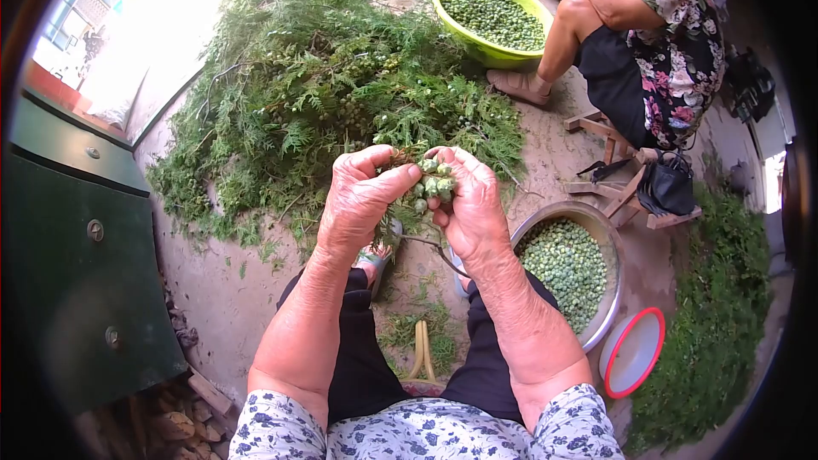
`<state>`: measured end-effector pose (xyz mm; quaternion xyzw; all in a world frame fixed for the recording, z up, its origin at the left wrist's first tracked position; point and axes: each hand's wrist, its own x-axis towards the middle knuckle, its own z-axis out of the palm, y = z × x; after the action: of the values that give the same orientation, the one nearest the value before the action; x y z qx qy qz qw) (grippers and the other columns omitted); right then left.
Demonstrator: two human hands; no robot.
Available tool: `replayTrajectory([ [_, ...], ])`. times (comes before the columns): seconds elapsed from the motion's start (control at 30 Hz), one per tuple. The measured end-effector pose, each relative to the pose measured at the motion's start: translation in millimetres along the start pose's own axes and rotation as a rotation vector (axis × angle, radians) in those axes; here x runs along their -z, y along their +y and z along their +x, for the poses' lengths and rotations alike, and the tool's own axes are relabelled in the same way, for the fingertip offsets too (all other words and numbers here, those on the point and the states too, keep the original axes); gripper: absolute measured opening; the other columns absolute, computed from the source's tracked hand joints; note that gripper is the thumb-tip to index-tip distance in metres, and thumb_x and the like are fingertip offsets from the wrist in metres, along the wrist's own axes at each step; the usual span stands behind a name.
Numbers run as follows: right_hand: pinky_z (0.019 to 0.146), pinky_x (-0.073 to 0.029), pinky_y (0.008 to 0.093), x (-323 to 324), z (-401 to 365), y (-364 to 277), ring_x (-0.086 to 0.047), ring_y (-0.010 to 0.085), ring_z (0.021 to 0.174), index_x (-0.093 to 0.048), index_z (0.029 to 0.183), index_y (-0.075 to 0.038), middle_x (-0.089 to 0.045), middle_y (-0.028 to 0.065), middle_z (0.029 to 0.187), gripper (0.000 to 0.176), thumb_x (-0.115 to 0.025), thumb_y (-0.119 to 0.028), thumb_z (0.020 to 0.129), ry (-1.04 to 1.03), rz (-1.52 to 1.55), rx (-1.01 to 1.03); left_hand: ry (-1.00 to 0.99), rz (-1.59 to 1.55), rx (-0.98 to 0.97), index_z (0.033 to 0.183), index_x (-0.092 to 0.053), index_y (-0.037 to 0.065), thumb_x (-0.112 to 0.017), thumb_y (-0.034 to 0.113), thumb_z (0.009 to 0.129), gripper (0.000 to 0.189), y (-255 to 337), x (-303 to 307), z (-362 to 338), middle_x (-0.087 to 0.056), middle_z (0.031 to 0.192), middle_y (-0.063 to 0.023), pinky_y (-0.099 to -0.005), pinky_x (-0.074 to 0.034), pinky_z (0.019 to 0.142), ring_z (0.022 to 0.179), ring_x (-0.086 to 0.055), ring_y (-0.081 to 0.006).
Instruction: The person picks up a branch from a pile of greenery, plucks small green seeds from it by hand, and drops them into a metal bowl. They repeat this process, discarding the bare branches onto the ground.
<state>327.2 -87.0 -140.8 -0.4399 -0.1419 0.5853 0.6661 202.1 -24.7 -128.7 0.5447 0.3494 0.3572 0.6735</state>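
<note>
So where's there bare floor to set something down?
Biggest patch: the floor between the green cabinet, branch pile and your left leg. Smaller: between the pile and metal basin. Your right is crowded: basin, red-rimmed bowl, stool, greenery.

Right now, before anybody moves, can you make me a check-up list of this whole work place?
Surface: pale floor, green scraps scattered on it.
Job's things: green cones between the hands; metal basin and yellow-green basin, both holding small green pieces; big leafy pile ahead.
Clutter: red-rimmed bowl beside the metal basin; wood pieces at lower left; dark bag on a wooden stool.
Hands: left hand and right hand close together, both pinching at the cones.
Cables: nothing seen.
Surroundings: another person seated at upper right; dark green panels at left.
</note>
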Motion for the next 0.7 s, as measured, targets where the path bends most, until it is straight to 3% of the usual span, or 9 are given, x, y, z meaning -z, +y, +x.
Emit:
replayTrajectory([
  [0.1, 0.035, -0.032, 0.0175, 0.4, -0.6, -1.9, -0.048, 0.0063, 0.048, -0.056, 0.094, -0.005, -0.052, -0.0012, 0.069, 0.024, -0.051, -0.029, 0.092, -0.019, 0.041, -0.045, -0.009, -0.171, 0.086, 0.079, -0.064, 0.001, -0.068, 0.006, 0.076, 0.008, 3.3, -4.0, -1.9, -0.058, 0.068, 0.0037, -0.0197, -0.036, 0.05, 0.057, -0.046, -0.0021],
  [0.23, 0.034, -0.032, 0.0183, 2.1, 0.3, -2.8, -0.048, 0.0066, 0.048, -0.056, 0.093, -0.007, -0.053, -0.001, 0.069, 0.026, -0.051, -0.033, 0.092, -0.045, 0.052, -0.086, -0.022, -0.164, 0.115, 0.081, -0.064, 0.003, -0.068, 0.007, 0.076, 0.007, -2.2, 2.4, -0.1, -0.056, 0.065, 0.0047, -0.0186, -0.031, 0.046, 0.053, -0.042, -0.0012],
  [0.3, 0.035, -0.032, 0.0187, 5.8, 1.8, -0.5, -0.048, 0.0065, 0.048, -0.056, 0.093, -0.007, -0.053, -0.0011, 0.069, 0.026, -0.051, -0.033, 0.092, -0.075, 0.083, -0.093, -0.075, -0.177, 0.118, 0.088, -0.065, 0.004, -0.066, 0.01, 0.076, 0.014, -2.9, 4.1, -0.7, -0.06, 0.07, 0.0029, -0.0176, -0.032, 0.047, 0.052, -0.042, -0.0006],
  [0.37, 0.035, -0.033, 0.0191, 6.5, 5.9, 4.1, -0.049, 0.0064, 0.049, -0.056, 0.092, -0.007, -0.053, -0.0012, 0.07, 0.026, -0.051, -0.033, 0.092, -0.106, 0.114, -0.1, -0.066, -0.203, 0.138, 0.084, -0.064, 0.004, -0.067, 0.008, 0.075, 0.01, -0.4, 2.4, -2.0, -0.056, 0.065, 0.0049, -0.0181, -0.028, 0.045, 0.051, -0.039, -0.0004],
  [0.43, 0.037, -0.034, 0.0194, 2.4, 11.6, 9.2, -0.049, 0.006, 0.051, -0.056, 0.092, -0.008, -0.054, -0.0019, 0.071, 0.024, -0.05, -0.031, 0.093, 0.004, 0.23, -0.064, -0.058, -0.23, 0.157, 0.08, -0.064, 0.004, -0.068, 0.007, 0.075, 0.007, -0.7, 1.6, -3.3, -0.052, 0.06, 0.0069, -0.0187, -0.024, 0.044, 0.049, -0.036, -0.0002],
  [0.53, 0.039, -0.035, 0.0198, 7.3, 11.9, 2.5, -0.05, 0.0063, 0.052, -0.056, 0.091, -0.008, -0.055, -0.0015, 0.073, 0.023, -0.048, -0.029, 0.093, -0.072, 0.1, -0.001, -0.052, -0.237, 0.108, 0.079, -0.064, 0.004, -0.068, 0.008, 0.075, 0.007, -4.1, 2.4, -3.9, -0.051, 0.059, 0.007, -0.0192, -0.023, 0.043, 0.048, -0.035, -0.0004],
  [0.7, 0.049, -0.044, 0.0155, -4.3, 2.3, -14.1, -0.057, 0.0049, 0.066, -0.056, 0.106, -0.004, -0.061, -0.0008, 0.085, 0.025, -0.05, -0.024, 0.092, -0.153, 0.132, -0.026, -0.052, -0.249, 0.124, 0.081, -0.063, 0.003, -0.066, 0.01, 0.074, 0.01, -3.5, 10.2, -1.8, -0.05, 0.06, 0.006, -0.0188, -0.027, 0.044, 0.048, -0.035, -0.001],
])
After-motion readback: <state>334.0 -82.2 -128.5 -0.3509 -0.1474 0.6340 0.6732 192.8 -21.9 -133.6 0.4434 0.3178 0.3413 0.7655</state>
